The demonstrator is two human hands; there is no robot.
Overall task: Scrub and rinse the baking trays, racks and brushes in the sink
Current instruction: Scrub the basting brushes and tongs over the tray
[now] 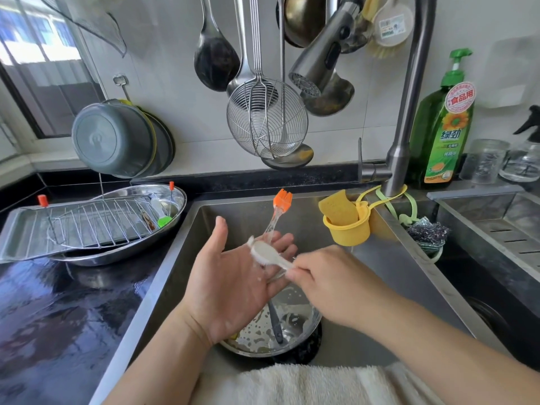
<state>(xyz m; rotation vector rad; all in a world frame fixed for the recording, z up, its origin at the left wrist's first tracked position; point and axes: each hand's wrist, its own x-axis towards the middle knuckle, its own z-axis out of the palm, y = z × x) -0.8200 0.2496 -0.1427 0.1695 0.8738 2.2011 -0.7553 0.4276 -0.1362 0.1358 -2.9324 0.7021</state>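
Over the sink [394, 276], my left hand [233, 282] lies palm up with straight fingers. An orange-bristled basting brush [277, 211] with a clear handle rests across its fingertips. My right hand [327, 276] grips the handle of a white scrubbing brush [263, 251], whose head presses on my left palm. Below my hands a soapy steel bowl [298, 320] with a dark utensil [274, 320] in it sits in the sink. On the left counter a wire rack [96, 220] lies over a flat baking tray [20, 232] and an oval steel tray [175, 194], with a green brush [163, 219].
The faucet head [318, 65] hangs above the sink. A yellow cup with a sponge [344, 220] hangs on the sink's back right, a steel scourer [426, 232] beside it. Green dish soap [444, 124] stands at the back right. Ladles and a wire skimmer [267, 118] hang on the wall. A white towel [306, 384] drapes the front edge.
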